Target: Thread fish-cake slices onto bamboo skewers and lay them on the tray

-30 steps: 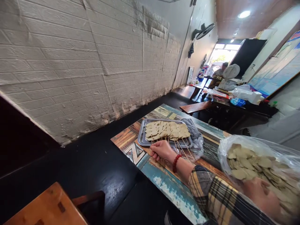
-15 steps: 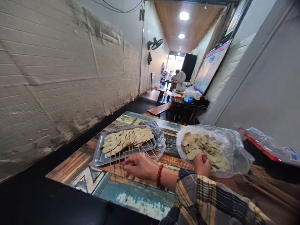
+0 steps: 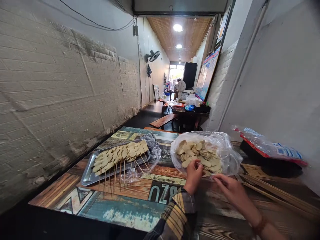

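Observation:
A clear plastic bag (image 3: 231, 155) lies open on the table, full of thin beige oval slices (image 3: 200, 153). My left hand (image 3: 194, 173) is at the bag's near edge, its fingers curled in against the slices; what they pinch is hidden. Just to its right, my right hand (image 3: 228, 188) has thumb and fingers pressed together by the bag's rim. Anything in that pinch is too small to make out. On the left, a metal tray (image 3: 87, 173) holds rows of skewered slices (image 3: 120, 155), the bare ends of their wooden sticks (image 3: 115, 175) pointing toward me.
Loose wooden sticks (image 3: 280, 195) lie on the table's right side. Behind them sits a black container (image 3: 270, 168) under red-edged plastic packaging (image 3: 275, 150). A grey cloth (image 3: 150, 141) rests by the tray's far corner. Farther back are a bench (image 3: 163, 120) and another table (image 3: 191, 113).
My right hand has moved from beside the tray, where it crossed over my left arm, back right to the bag. My left hand stays at the bag. The camera view has turned right.

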The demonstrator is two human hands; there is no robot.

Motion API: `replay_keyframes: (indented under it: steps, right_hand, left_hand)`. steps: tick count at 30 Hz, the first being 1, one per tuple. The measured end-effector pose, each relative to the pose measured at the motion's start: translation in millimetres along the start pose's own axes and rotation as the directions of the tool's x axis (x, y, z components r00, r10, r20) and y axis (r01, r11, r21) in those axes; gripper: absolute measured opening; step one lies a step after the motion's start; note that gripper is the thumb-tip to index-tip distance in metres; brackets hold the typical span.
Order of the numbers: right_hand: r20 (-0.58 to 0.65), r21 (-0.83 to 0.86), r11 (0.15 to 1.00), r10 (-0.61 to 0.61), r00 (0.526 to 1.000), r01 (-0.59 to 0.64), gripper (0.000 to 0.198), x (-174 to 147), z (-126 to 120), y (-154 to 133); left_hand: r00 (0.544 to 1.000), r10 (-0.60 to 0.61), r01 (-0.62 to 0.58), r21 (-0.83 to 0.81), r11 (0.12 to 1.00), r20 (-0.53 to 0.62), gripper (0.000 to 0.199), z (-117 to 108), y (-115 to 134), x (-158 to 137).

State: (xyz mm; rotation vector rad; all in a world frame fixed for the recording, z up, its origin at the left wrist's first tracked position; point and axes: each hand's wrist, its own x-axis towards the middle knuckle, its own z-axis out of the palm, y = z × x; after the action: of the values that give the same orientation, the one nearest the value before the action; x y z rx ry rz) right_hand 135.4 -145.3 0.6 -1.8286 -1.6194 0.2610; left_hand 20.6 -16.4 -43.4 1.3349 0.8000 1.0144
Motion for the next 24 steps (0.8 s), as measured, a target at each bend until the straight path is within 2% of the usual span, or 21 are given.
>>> replay_keyframes:
  steps: [2, 4, 7, 9, 12, 15, 17, 21, 24]
  right_hand:
    - [-0.129, -0.152, 0.988, -0.002, 0.992, -0.018, 0.037, -13, -17, 48]
    - [-0.176, -0.277, 0.960, -0.014, 0.984, -0.036, 0.036, -21, -30, 89]
    - [-0.183, -0.440, 0.896, -0.155, 0.971, 0.060, 0.039, -24, -35, 133]
    - [-0.162, -0.522, 0.849, -0.192, 0.968, 0.080, 0.041, -24, -32, 153]
    - [-0.130, -0.564, 0.822, -0.187, 0.974, 0.083, 0.034, -22, -23, 168]
    - [-0.111, -0.545, 0.829, -0.216, 0.970, 0.123, 0.034, -22, -20, 173]
    - [-0.147, -0.538, 0.834, -0.238, 0.960, 0.124, 0.034, -24, -23, 174]
    - [-0.237, -0.556, 0.830, -0.199, 0.951, 0.036, 0.035, -37, -37, 180]
    - [-0.236, -0.491, 0.868, -0.210, 0.949, 0.070, 0.031, -46, -47, 186]
  left_hand:
    - [1.000, 0.018, -0.018, 0.006, 1.000, 0.013, 0.022, 3, 1, -3]
    - [0.998, 0.062, -0.062, 0.045, 0.997, 0.003, 0.021, 5, 1, -7]
    - [0.993, 0.113, -0.109, 0.096, 0.989, -0.036, 0.021, 8, 2, -14]
    - [0.988, 0.146, -0.136, 0.154, 0.979, -0.058, 0.021, 12, 3, -20]
    - [0.976, 0.212, -0.188, 0.278, 0.942, -0.060, 0.019, 18, 4, -31]
    - [0.973, 0.226, -0.201, 0.325, 0.924, -0.040, 0.019, 26, 5, -42]
    - [0.971, 0.239, -0.213, 0.352, 0.911, -0.031, 0.019, 33, 6, -48]
    - [0.958, 0.287, -0.263, 0.437, 0.860, 0.012, 0.020, 51, 6, -60]
    - [0.954, 0.286, -0.296, 0.456, 0.840, 0.093, 0.024, 66, 4, -67]
